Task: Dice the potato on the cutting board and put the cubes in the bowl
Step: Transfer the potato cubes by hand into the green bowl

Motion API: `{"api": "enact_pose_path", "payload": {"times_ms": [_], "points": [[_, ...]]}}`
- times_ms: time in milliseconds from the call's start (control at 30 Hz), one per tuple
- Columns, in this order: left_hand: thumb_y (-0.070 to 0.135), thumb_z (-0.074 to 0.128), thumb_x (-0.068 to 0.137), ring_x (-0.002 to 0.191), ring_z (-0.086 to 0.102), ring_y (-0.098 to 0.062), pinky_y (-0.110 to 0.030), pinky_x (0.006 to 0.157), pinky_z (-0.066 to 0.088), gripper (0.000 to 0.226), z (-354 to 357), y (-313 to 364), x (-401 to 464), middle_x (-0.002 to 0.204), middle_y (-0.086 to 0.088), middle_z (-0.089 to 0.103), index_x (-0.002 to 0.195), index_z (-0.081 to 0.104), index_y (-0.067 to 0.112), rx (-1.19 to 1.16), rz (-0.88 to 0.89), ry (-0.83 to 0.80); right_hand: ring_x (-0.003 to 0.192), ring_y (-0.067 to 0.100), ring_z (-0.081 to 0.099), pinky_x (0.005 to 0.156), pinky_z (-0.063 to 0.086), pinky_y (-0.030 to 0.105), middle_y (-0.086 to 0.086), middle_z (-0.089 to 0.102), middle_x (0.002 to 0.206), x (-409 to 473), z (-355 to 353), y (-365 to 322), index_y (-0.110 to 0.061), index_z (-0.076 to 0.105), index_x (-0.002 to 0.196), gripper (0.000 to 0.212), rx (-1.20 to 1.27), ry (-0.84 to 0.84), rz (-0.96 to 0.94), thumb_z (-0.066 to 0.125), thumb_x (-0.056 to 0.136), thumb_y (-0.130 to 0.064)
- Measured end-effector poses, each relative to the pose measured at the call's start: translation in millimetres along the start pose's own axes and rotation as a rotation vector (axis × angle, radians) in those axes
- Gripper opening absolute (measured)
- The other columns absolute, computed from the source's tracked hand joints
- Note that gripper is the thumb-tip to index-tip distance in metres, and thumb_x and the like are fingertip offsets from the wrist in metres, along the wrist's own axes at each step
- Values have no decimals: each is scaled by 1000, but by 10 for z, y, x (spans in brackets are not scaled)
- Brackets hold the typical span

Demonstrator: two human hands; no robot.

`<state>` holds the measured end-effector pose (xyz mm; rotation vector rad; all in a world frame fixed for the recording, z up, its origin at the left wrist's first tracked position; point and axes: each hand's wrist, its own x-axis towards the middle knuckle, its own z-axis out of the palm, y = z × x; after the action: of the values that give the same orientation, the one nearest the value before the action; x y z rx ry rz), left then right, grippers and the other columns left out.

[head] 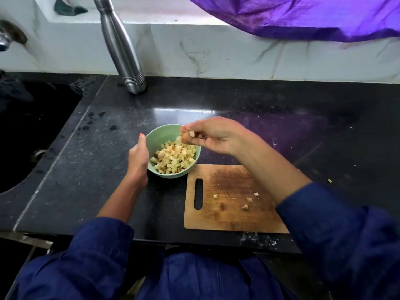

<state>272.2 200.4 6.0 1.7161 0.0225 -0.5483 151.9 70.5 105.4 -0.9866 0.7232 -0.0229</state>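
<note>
A pale green bowl (161,134) stands on the black counter, holding a heap of potato cubes (174,158). My left hand (138,156) holds the bowl's left side, thumb up along the rim. Above the bowl's right rim, my right hand (213,135) hovers with curled fingers and pinches a potato cube (192,133); another blurred piece hangs just below the fingertips. The wooden cutting board (225,215) lies to the right of the bowl, with several loose potato bits (249,199) on it. No knife is in view.
A steel bottle (121,46) stands at the back against the marble wall. A dark sink (28,131) lies to the left. Purple cloth (303,16) hangs at the top right. Small scraps (329,180) lie on the counter right of the board.
</note>
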Motion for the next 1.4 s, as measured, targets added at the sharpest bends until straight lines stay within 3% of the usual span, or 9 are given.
{"api": "enact_pose_path", "payload": {"times_ms": [100, 233, 400, 533, 633, 800, 1067, 1200, 1400], "points": [[43, 36, 99, 76, 63, -18, -30, 67, 50, 41, -4, 2, -4, 88, -3, 67, 97, 63, 12, 0, -8, -4, 109, 25, 53, 87, 53, 43, 15, 57, 104, 226, 148, -4, 10, 55, 110, 22, -249, 28, 15, 39, 97, 4], [43, 36, 99, 73, 62, -16, -30, 66, 50, 39, 2, 7, -33, 84, -2, 66, 88, 62, 16, -2, -4, 12, 99, 23, 50, 102, 38, 53, 14, 54, 107, 354, 215, -27, -2, 63, 90, 31, -626, 1, 56, 34, 99, -4], [42, 36, 99, 71, 61, -15, -27, 60, 47, 40, 10, 15, -59, 83, -1, 65, 98, 62, 12, 9, 6, 29, 91, 24, 66, 78, 57, 37, 15, 69, 100, 486, 270, -4, 5, 68, 96, 21, -977, 173, -219, 71, 80, -8], [42, 37, 99, 70, 61, -15, -27, 60, 48, 39, 4, 13, -54, 81, -1, 65, 94, 62, 13, 7, 17, 26, 77, 15, 63, 60, 50, 24, 7, 72, 95, 479, 252, 34, -4, 73, 92, 19, -1236, 120, -352, 57, 82, 0], [42, 37, 99, 71, 62, -16, -28, 61, 48, 39, 2, 7, -49, 82, -2, 66, 90, 63, 15, 17, 19, 10, 95, 14, 62, 78, 51, 23, 3, 68, 105, 316, 155, 5, -16, 72, 99, 37, -1172, 69, -389, 47, 82, 5], [45, 38, 98, 78, 63, -19, -34, 73, 50, 37, -15, -50, 6, 89, -4, 67, 89, 62, 19, 13, 18, -28, 92, 15, 63, 93, 49, 33, -3, 68, 93, -201, -476, 171, -15, 70, 104, 28, -971, 382, -377, 50, 89, -3], [41, 38, 99, 72, 59, -11, -26, 61, 46, 34, -11, -74, 26, 86, 1, 63, 102, 59, 15, 4, 42, -36, 104, 16, 60, 81, 39, 13, 3, 65, 115, -873, -1012, 1031, -11, 65, 116, 26, -1247, 551, -11, 53, 93, -8], [40, 37, 99, 74, 60, -11, -25, 59, 46, 33, -30, -71, 27, 89, 1, 63, 105, 58, 15, -3, 32, -61, 103, 14, 54, 91, 42, 22, -1, 51, 113, -841, -938, 1333, -8, 60, 118, 39, -1208, 549, -27, 70, 83, -24], [39, 37, 100, 87, 61, -19, -27, 67, 48, 34, -70, -45, 16, 102, -4, 64, 109, 58, 14, -4, 16, -97, 85, 6, 46, 87, 41, 17, -5, 43, 100, -734, -650, 1558, -7, 60, 108, 24, -1122, 625, -165, 64, 84, -4]]}}
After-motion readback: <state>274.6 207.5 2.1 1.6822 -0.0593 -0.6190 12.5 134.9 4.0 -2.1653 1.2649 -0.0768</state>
